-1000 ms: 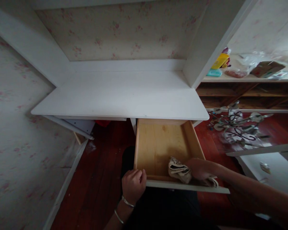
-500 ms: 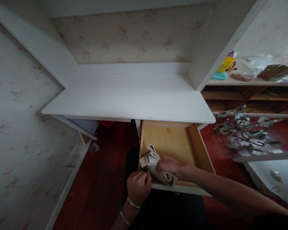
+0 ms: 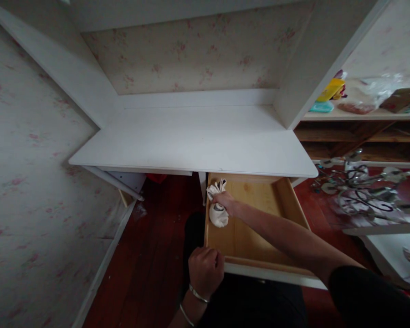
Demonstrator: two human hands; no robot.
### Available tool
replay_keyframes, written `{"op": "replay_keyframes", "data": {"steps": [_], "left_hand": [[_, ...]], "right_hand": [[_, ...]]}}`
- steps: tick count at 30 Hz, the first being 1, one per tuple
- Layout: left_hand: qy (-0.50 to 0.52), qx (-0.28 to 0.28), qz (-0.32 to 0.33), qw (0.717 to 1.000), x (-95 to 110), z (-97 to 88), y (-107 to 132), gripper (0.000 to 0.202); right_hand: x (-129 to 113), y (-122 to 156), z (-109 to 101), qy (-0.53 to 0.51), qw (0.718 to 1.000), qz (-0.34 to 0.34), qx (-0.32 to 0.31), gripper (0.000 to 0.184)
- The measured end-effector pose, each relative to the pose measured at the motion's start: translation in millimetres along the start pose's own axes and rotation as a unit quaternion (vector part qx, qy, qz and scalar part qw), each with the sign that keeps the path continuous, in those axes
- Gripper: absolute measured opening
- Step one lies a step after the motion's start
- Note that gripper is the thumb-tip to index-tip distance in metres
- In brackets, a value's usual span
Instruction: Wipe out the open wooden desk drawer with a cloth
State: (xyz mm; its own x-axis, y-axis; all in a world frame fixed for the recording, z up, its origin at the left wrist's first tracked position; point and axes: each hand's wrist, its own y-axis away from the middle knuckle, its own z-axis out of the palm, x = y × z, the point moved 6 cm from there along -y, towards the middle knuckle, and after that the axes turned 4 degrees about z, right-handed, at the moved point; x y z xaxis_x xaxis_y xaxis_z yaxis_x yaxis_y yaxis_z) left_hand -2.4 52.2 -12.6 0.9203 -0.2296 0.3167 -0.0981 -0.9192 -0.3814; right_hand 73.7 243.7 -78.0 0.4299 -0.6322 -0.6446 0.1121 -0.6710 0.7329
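An open wooden drawer [image 3: 256, 237] juts out from under the right half of a white desk [image 3: 191, 141]. Inside it, my right hand [image 3: 226, 202] grips a bunched, cream-coloured cloth [image 3: 219, 217] against the bottom, close to the left wall and towards the back. Some dark marks show on the cloth's folds. My left hand [image 3: 205, 269], with two bracelets on the wrist, is closed at the drawer's front left corner. What its fingers hold, if anything, is hidden.
A chandelier [image 3: 365, 187] with curled arms lies on the red floor at the right. Behind it stands a low shelf [image 3: 355, 132] carrying plastic bags and a cardboard box [image 3: 403, 100]. A white panel piece [image 3: 392, 255] lies at the lower right. Floral wallpaper [image 3: 30, 182] covers the left wall.
My right hand has moved the cloth from the drawer's front left corner back along its left side. My left hand stays closed at the front corner. The view has shifted slightly.
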Motion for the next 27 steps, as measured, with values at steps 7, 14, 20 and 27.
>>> {"op": "replay_keyframes", "data": {"steps": [7, 14, 20, 27], "left_hand": [[-0.003, -0.001, -0.006, 1.0, 1.4, -1.4, 0.9, 0.034], [-0.011, -0.004, 0.006, 1.0, 2.4, 0.4, 0.1, 0.031], [-0.013, -0.005, 0.025, 1.0, 3.0, 2.9, -1.3, 0.029], [-0.02, -0.003, 0.014, 1.0, 4.0, 1.6, -2.9, 0.032]], "right_hand": [[-41.6, -16.6, -33.6, 0.172, 0.978, -0.111, 0.038, 0.018], [-12.0, 49.2, -38.8, 0.454, 0.783, -0.415, 0.091, 0.032], [5.6, 15.2, -42.4, 0.593, 0.598, -0.531, 0.092, 0.036], [9.0, -25.3, -76.5, 0.635, 0.627, -0.433, 0.126, 0.029]]}}
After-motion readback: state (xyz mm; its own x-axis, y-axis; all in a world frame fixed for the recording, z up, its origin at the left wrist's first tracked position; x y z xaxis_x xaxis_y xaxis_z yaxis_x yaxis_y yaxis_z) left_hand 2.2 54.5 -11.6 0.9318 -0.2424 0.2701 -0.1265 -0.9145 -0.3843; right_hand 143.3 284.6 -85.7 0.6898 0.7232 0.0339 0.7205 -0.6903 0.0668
